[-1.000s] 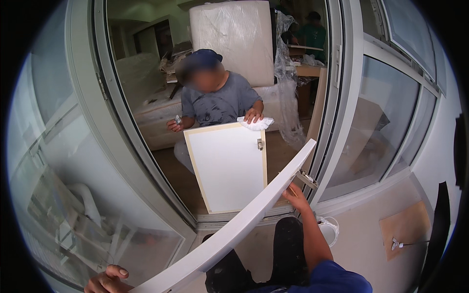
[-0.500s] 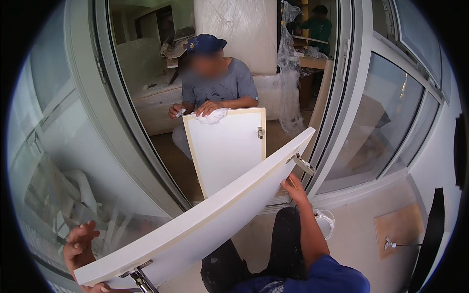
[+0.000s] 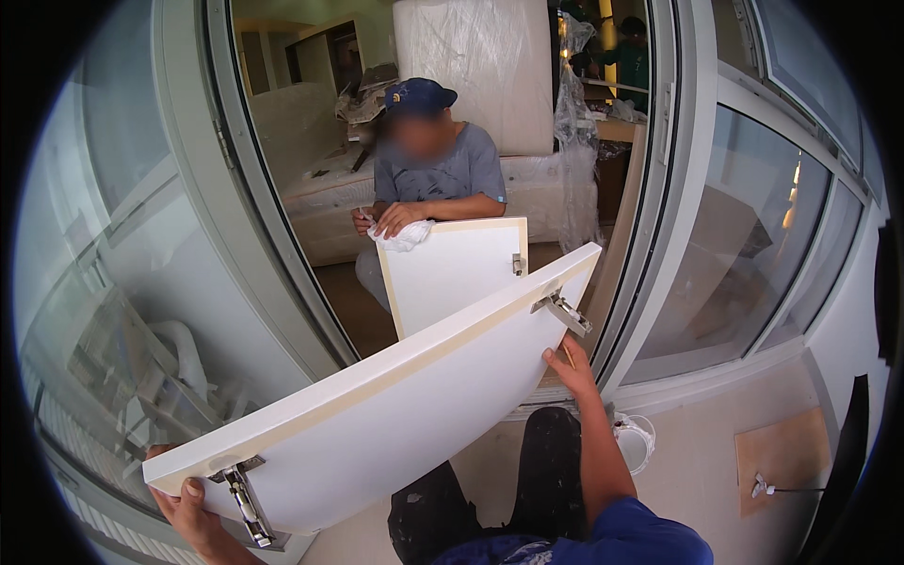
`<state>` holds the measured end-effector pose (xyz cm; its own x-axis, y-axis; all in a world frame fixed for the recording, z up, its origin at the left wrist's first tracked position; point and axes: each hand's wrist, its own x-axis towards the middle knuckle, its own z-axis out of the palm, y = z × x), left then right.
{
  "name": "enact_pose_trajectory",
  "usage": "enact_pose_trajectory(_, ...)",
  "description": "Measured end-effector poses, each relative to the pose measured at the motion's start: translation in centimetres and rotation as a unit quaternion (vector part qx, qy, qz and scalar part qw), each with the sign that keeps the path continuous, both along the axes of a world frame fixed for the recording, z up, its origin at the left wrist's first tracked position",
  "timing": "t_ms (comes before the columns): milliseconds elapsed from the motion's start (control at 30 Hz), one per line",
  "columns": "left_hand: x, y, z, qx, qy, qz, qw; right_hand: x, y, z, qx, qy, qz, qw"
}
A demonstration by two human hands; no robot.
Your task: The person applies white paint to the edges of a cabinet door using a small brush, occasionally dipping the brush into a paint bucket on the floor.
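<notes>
A white cabinet door (image 3: 377,414) slants across my lap, with cream tape along its long edge. Two metal hinges stick out of it, one hinge (image 3: 247,504) near the left end and another hinge (image 3: 565,311) near the right. My left hand (image 3: 188,513) grips the left end, thumb on the inner face and fingers behind. At the right end, my right hand (image 3: 571,365) is closed on the lower edge; a thin brownish stick shows by its fingers. Across from me a seated person in a cap presses a white cloth (image 3: 400,235) onto a second cabinet door (image 3: 443,273).
Sliding door frames stand at the left (image 3: 254,188) and right (image 3: 673,188). A white bucket (image 3: 634,444) sits right of my knee. A brown board (image 3: 782,461) lies on the floor at the right. Behind the seated person are plastic-wrapped mattresses (image 3: 476,75) and another person (image 3: 629,66).
My left hand has closed around the door's left end, where its fingers were spread before. The door has tilted, showing more of its inner face. The seated person's cloth has shifted on the second door.
</notes>
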<state>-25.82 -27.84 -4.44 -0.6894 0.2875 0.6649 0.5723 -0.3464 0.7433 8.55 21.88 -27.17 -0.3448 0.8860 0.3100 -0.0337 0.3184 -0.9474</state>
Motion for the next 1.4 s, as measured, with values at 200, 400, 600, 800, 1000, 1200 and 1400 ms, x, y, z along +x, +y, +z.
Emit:
enact_pose_trajectory(200,-0.2,-0.2,-0.2,-0.002,-0.006,-0.03,1.0,1.3,-0.5,0.3,0.055,-0.086,-0.07,0.992)
enact_pose_trajectory(400,-1.0,0.0,-1.3,0.027,-0.025,-0.012,0.999,5.5,-4.2,-3.5,0.037,-0.079,-0.155,0.984)
enact_pose_trajectory(600,-3.0,-0.6,-1.1,0.015,-0.021,-0.063,0.998,12.1,-9.1,-9.2,-0.077,0.072,-0.152,0.983)
enact_pose_trajectory(800,-4.3,-1.5,-0.6,0.018,-0.005,-0.035,0.999,16.8,-12.9,-11.4,-0.125,0.077,-0.199,0.969)
enact_pose_trajectory(1000,1.3,2.6,3.3,0.028,0.035,0.052,0.998,20.8,-13.8,-11.0,-0.16,0.049,-0.297,0.94)
enact_pose_trajectory(1200,4.1,4.4,3.0,0.137,0.086,0.024,0.987,25.2,-14.0,-14.7,-0.216,0.015,-0.411,0.886)
enact_pose_trajectory(1400,1.9,3.5,3.0,0.074,0.142,0.032,0.987,26.8,-11.4,-20.4,-0.162,-0.237,-0.39,0.875)
